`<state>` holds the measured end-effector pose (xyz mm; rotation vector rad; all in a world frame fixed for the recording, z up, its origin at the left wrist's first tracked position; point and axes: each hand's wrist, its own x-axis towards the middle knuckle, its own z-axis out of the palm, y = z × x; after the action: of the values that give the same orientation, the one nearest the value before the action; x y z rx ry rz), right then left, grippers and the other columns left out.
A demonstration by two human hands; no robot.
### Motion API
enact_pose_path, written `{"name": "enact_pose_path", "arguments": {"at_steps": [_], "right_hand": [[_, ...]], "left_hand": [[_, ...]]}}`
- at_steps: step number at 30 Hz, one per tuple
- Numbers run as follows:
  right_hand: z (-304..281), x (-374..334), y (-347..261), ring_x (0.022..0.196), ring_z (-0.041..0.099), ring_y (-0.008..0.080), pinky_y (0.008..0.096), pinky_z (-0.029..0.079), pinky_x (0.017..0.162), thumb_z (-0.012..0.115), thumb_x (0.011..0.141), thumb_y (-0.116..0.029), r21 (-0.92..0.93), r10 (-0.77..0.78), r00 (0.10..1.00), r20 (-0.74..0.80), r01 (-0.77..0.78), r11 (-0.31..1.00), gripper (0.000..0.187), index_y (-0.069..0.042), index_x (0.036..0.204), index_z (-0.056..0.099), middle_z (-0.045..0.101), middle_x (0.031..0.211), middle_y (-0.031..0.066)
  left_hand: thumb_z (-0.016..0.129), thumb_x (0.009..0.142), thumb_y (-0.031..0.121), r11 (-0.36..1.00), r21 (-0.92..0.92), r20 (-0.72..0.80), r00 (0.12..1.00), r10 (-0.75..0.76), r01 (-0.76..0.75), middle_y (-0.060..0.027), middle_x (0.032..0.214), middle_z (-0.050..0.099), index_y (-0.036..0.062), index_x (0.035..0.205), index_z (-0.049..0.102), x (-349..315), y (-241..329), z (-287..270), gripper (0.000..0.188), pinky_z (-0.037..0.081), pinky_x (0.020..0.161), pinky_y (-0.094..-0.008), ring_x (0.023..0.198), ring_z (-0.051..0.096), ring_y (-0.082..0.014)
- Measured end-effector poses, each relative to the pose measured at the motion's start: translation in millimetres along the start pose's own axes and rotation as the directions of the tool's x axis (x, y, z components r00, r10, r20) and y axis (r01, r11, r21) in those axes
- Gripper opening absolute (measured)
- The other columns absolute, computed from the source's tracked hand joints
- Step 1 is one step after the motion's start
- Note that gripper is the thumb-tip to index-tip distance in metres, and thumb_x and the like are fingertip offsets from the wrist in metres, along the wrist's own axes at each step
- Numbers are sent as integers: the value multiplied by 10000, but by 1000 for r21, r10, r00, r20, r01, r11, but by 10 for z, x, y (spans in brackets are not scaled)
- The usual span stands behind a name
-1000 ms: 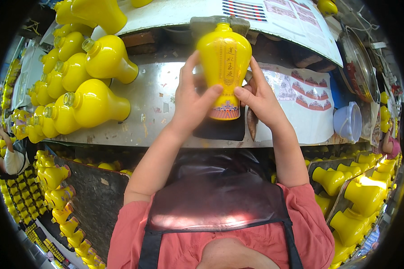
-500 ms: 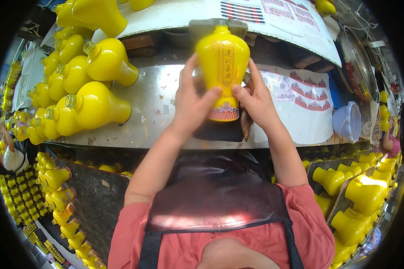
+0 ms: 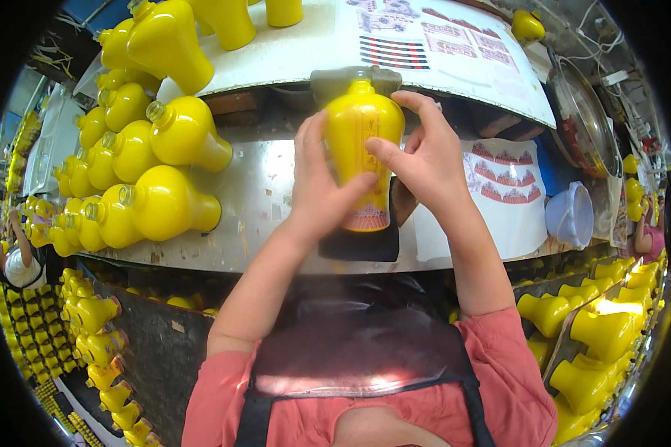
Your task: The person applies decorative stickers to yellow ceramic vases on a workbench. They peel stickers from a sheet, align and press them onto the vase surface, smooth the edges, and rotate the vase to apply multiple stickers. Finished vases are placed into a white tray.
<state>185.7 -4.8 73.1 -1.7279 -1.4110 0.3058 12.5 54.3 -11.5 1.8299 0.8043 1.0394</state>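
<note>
A glossy yellow bottle point(image 3: 361, 123) with a narrow clear neck lies tilted back, its neck end against a grey cloth-like rest point(image 3: 324, 87). It bears a gold-bordered panel of lettering and a patterned pink-and-blue band near the base. My left hand point(image 3: 320, 179) wraps its left side, thumb across the lower front. My right hand point(image 3: 431, 153) grips the right side, index finger at the shoulder and thumb pressed on the lettered panel. Beneath the base is a black pad point(image 3: 358, 246). A dark brown object, partly hidden, sits beside the bottle under my right hand.
Several plain yellow bottles point(image 3: 173, 201) lie in rows on the metal table point(image 3: 257, 205) at left. Printed decal sheets lie on the white board point(image 3: 455, 82) and a white sheet point(image 3: 511, 216). A pale bucket point(image 3: 570, 216) stands right. Bottle racks point(image 3: 596, 328) flank me; other people are at both edges.
My right hand has shifted up along the bottle, its thumb now on the lettered panel and index finger at the shoulder. The whole view has shifted slightly.
</note>
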Motion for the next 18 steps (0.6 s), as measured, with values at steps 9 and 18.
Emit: {"name": "enact_pose_path", "arguments": {"at_steps": [9,18], "right_hand": [[83,168,-31,1048,709,356,428,549,930,831,787,-389,75,235,971,50,-238,968,615,5,1209,619,709,1145,203],[60,88,158,960,737,317,355,583,820,728,901,-110,17,-384,920,-78,387,922,376,-164,1272,741,709,1198,158]], "left_hand": [[886,718,263,1000,7,-38,999,9,-9,-235,1511,372,66,1561,290,1,-20,33,1051,346,1196,-501,1427,386,-421],[901,716,250,1000,17,-40,999,19,-18,-231,1512,382,68,1554,306,2,-9,20,1044,371,1181,-491,1411,406,-413]]}}
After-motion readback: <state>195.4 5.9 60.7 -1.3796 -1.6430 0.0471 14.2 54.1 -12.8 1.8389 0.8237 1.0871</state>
